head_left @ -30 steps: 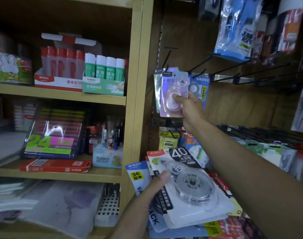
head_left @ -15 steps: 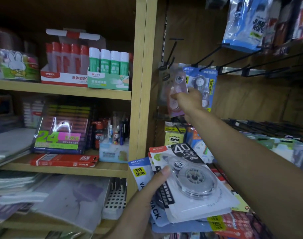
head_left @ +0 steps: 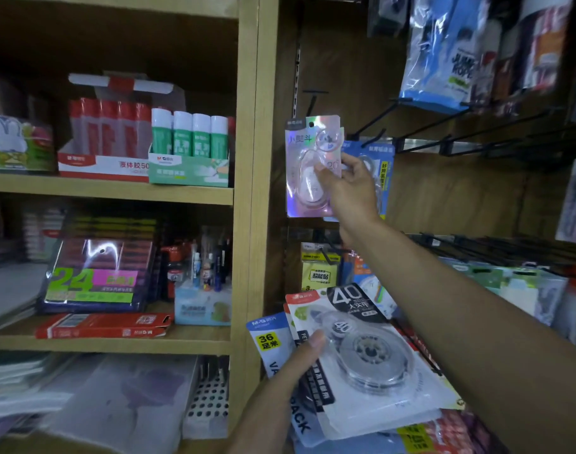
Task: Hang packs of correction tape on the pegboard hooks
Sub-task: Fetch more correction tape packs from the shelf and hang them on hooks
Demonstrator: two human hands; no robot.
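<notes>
- You are facing the wooden pegboard panel, black hooks jutting from it in rows, with glue sticks lining the shelf unit just beside it.
- Your left hand is holding a fanned stack of correction tape packs low in front of the panel, thumb pressing on the top pack marked 40, fingers hidden beneath.
- Your right hand is pinching the iridescent pink pack by its lower right edge, holding it up against the panel beside a blue pack already hanging.
- The pink pack's hang hole is sitting near the leftmost hook; whether it is threaded cannot be told.
- The hanging step is under way, by appearances; next you are likely needing to confirm the hole is seated, then loosen your grip.
</notes>
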